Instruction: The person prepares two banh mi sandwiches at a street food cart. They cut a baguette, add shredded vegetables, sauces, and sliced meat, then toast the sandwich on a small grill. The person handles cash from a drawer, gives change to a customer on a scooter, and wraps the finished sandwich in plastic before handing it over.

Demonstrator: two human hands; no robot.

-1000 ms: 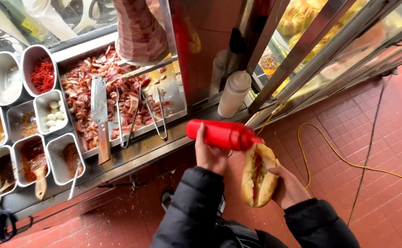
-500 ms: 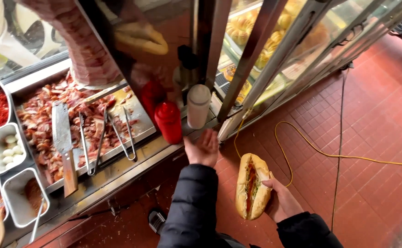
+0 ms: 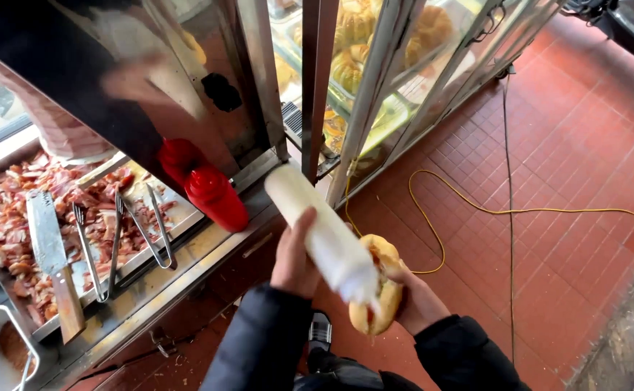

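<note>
While the head camera looks down over a street-food counter, the person's left hand [image 3: 293, 255] wraps its fingers around a white plastic squeeze bottle [image 3: 322, 235], tipped with its nozzle end down over a split bread roll [image 3: 378, 289]. That long, pale-crusted roll, showing a little filling at its open top, sits gripped from beneath in the person's right hand [image 3: 417, 300], low and near the middle of the scene, above the red-tiled floor [image 3: 570, 159]. The bottle's lower end is blurred, so whether it touches the filling cannot be told. Both arms wear black padded sleeves [image 3: 259, 347].

To the left, a red plastic squeeze bottle [image 3: 214, 197] stands upright on the steel counter ledge [image 3: 186, 261], just beside a steel tray of chopped reddish meat [image 3: 13, 224]. On that meat lie a broad cleaver with a wooden handle [image 3: 52, 264] and two pairs of steel tongs [image 3: 118, 235]. A cone of stacked meat [image 3: 63, 130] rises at the far left behind the tray. At the far centre, a glass display case [image 3: 375, 65] holds golden bread loaves, and a yellow cable [image 3: 491, 211] winds across the floor at right.
</note>
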